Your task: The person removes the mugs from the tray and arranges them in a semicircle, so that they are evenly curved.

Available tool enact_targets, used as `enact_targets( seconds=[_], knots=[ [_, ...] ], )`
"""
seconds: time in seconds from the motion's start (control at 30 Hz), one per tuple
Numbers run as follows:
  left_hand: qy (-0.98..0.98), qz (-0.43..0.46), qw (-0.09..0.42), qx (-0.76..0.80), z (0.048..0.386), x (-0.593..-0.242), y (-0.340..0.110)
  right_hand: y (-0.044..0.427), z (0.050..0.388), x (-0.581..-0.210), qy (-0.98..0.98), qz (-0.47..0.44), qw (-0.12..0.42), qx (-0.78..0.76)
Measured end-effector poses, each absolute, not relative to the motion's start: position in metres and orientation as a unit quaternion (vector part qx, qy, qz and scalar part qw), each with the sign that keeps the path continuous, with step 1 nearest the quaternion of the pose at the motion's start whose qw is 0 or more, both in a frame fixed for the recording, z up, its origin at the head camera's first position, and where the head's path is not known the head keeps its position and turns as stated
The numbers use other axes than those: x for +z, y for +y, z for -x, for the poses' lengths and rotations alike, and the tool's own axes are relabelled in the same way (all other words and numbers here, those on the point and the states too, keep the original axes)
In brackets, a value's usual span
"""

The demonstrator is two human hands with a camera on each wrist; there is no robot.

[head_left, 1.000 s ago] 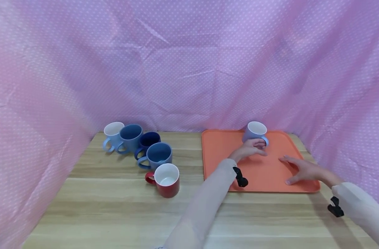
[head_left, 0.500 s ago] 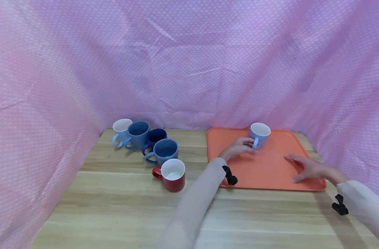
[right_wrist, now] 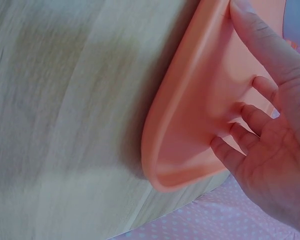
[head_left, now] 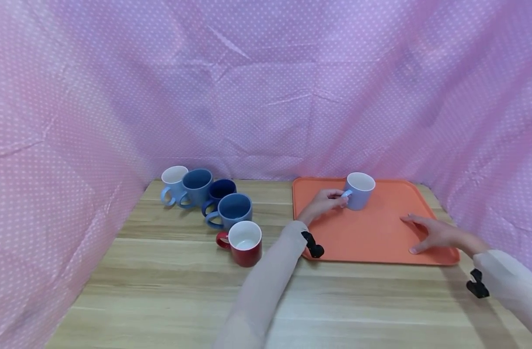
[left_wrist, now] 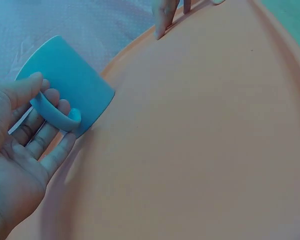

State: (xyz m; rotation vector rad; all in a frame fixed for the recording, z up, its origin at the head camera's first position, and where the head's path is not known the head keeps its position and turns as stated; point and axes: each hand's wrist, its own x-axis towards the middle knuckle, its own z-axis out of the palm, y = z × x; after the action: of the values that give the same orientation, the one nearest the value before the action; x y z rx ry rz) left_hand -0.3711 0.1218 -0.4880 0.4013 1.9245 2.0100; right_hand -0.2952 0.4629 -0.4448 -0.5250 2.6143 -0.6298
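A light blue mug with a white inside stands upright toward the back of the orange tray. My left hand pinches its handle between thumb and fingers; in the left wrist view the handle lies against the curled fingers. At the tray's right side my right hand is spread, its fingertips touching the tray. The right wrist view shows the right thumb near the tray's front rim and the other fingers apart, with nothing held.
Left of the tray, several mugs stand in a slanting row on the wooden table: a pale blue mug, a blue mug, a navy mug, a grey-blue mug and a red mug. A pink dotted cloth hangs behind.
The light blue mug has turned, its handle swinging from the front right round to the left. My left hand has gone left with the handle and now pinches it; the right hand stays put.
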Motion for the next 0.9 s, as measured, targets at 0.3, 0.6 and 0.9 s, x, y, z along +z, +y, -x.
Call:
enact_targets(
  seconds=[0.3, 0.6, 0.9],
  knots=[
    [0.715, -0.187, 0.098, 0.667, 0.362, -0.488, 0.118, 0.463, 0.295, -0.444, 0.931, 0.195, 0.195, -0.239],
    [0.679, -0.17, 0.12, 0.704, 0.346, -0.488, 0.112, 0.464, 0.293, -0.445, 0.927, 0.19, 0.203, -0.252],
    [0.675, -0.126, 0.17, 0.707, 0.328, -0.472, 0.103, 0.464, 0.294, -0.444, 0.928, 0.192, 0.201, -0.25]
  ],
)
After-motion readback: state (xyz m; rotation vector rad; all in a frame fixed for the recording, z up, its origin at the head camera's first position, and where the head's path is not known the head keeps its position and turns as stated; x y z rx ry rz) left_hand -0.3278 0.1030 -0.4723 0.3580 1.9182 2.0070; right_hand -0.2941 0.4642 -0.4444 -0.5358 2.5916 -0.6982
